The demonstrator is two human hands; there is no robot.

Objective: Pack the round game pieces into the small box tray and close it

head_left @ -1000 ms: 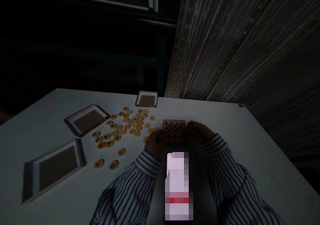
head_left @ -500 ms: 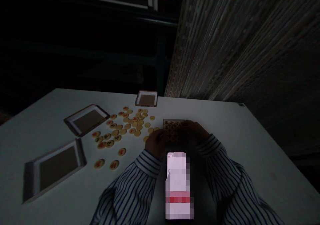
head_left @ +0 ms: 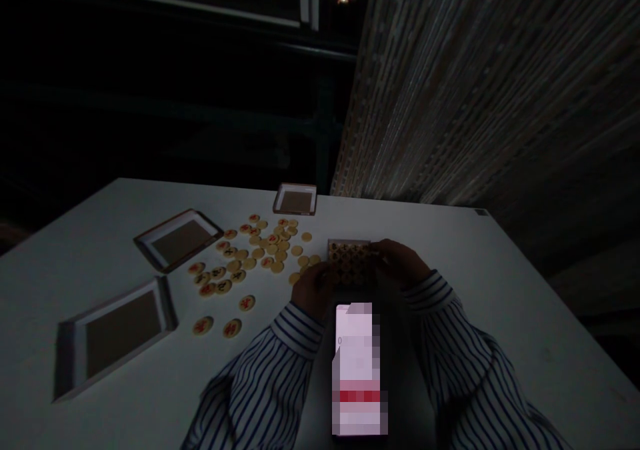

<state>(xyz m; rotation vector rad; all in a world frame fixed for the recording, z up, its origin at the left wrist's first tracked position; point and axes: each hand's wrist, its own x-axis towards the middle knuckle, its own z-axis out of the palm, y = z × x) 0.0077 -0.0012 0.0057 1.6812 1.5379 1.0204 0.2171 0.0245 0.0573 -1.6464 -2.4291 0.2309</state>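
Observation:
A small box (head_left: 349, 258) packed with round game pieces sits on the white table (head_left: 500, 290) in front of me. My left hand (head_left: 313, 290) is curled against the box's left side. My right hand (head_left: 400, 261) is curled over its right edge, fingers on the pieces; whether it pinches one is hidden. Several loose round pieces (head_left: 255, 253) with red or black marks lie scattered to the left of the box. Striped sleeves cover both my forearms.
Three shallow box lids or trays lie on the table: one near left (head_left: 117, 330), one middle left (head_left: 177, 239), a small one at the back (head_left: 295, 200). A lit phone (head_left: 357, 370) hangs below my hands. A dark textured wall (head_left: 475, 90) rises at right.
My right hand moved left over the box's pieces, then drew back to the right edge. The left hand stayed on the box's left side.

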